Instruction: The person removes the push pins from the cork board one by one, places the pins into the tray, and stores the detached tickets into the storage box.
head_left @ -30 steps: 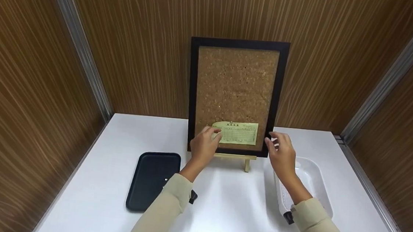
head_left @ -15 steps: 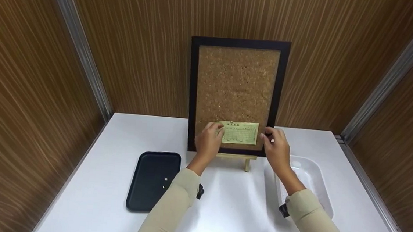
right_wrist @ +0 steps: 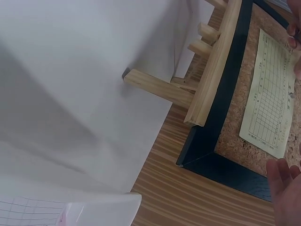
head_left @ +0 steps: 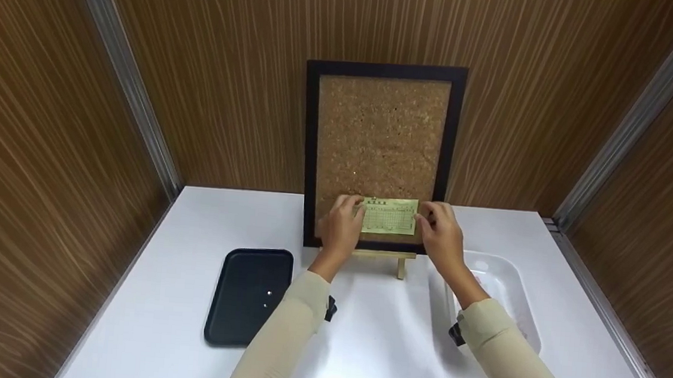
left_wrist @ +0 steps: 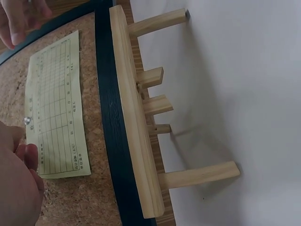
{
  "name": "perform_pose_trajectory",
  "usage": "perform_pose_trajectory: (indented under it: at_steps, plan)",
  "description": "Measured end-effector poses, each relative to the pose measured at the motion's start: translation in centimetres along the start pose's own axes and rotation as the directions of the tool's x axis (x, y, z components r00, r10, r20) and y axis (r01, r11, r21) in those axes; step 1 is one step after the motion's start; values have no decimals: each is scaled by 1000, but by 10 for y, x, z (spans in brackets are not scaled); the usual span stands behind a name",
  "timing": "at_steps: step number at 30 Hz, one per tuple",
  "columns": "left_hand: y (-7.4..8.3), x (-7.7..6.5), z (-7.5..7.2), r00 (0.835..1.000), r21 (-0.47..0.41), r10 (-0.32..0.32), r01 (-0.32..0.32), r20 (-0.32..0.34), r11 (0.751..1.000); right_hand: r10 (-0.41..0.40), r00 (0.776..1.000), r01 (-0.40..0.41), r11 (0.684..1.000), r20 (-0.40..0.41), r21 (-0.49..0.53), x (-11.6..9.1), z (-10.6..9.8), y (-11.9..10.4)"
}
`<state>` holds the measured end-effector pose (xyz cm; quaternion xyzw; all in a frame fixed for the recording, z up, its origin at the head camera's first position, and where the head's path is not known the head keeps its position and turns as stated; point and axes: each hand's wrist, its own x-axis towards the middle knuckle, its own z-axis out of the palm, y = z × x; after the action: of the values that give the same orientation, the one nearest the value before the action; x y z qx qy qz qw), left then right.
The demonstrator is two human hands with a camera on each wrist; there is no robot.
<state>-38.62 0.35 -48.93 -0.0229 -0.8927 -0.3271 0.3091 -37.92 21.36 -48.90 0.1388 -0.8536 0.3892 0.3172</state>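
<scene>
A pale green printed slip (head_left: 390, 216) hangs low on a black-framed corkboard (head_left: 382, 138), with a small pin (left_wrist: 27, 121) at its top edge. My left hand (head_left: 341, 225) is at the slip's left end and covers part of it. In the left wrist view its fingers lie bent at the slip's edge; whether they pinch the paper cannot be made out. My right hand (head_left: 442, 233) is beside the slip's right end, thumb and fingers apart. In the right wrist view its fingers (right_wrist: 277, 176) extend near the slip's corner, with nothing between them.
The board stands on a wooden easel (left_wrist: 136, 113). To the left lies a dark tray (head_left: 247, 296) bearing two tiny shiny items. A white tray (head_left: 528, 306) with papers sits at the right, partly beneath my right arm. Wood-grain panels (head_left: 248, 86) enclose the white table (head_left: 378, 348).
My left hand has shifted slightly right, covering the slip's curled upper-left corner. My right hand has moved left from the board's frame to the slip's right end.
</scene>
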Motion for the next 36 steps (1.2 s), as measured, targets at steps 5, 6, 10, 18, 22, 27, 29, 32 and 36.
perform_pose_trajectory:
  at_steps: [5,6,10,18,22,27,29,32,36]
  plan:
    - [5,1,4,999,30,21,-20,-27,999,-7,1000,7,1000,15,-16,4,5,-1]
    - [6,2,5,999,35,25,-24,-30,999,-6,1000,6,1000,19,-22,5,6,-1]
    - [7,3,8,998,63,46,-43,-46,997,-10,1000,11,999,23,-52,9,14,-1]
    - [11,8,10,998,100,56,-55,-7,994,-77,997,76,991,-7,-110,14,21,4]
    - [11,10,12,999,115,47,-47,5,992,-90,996,88,988,-10,-124,15,24,6]
    - [12,11,14,999,131,32,-32,0,991,-97,995,97,985,8,-146,17,25,6]
    - [12,11,16,999,134,33,-33,-4,990,-101,995,102,983,10,-156,18,26,5]
    - [13,12,17,999,140,40,-38,-13,989,-111,994,110,980,6,-164,19,26,5]
    - [14,12,21,999,148,47,-43,-25,988,-125,992,124,976,7,-182,19,26,6]
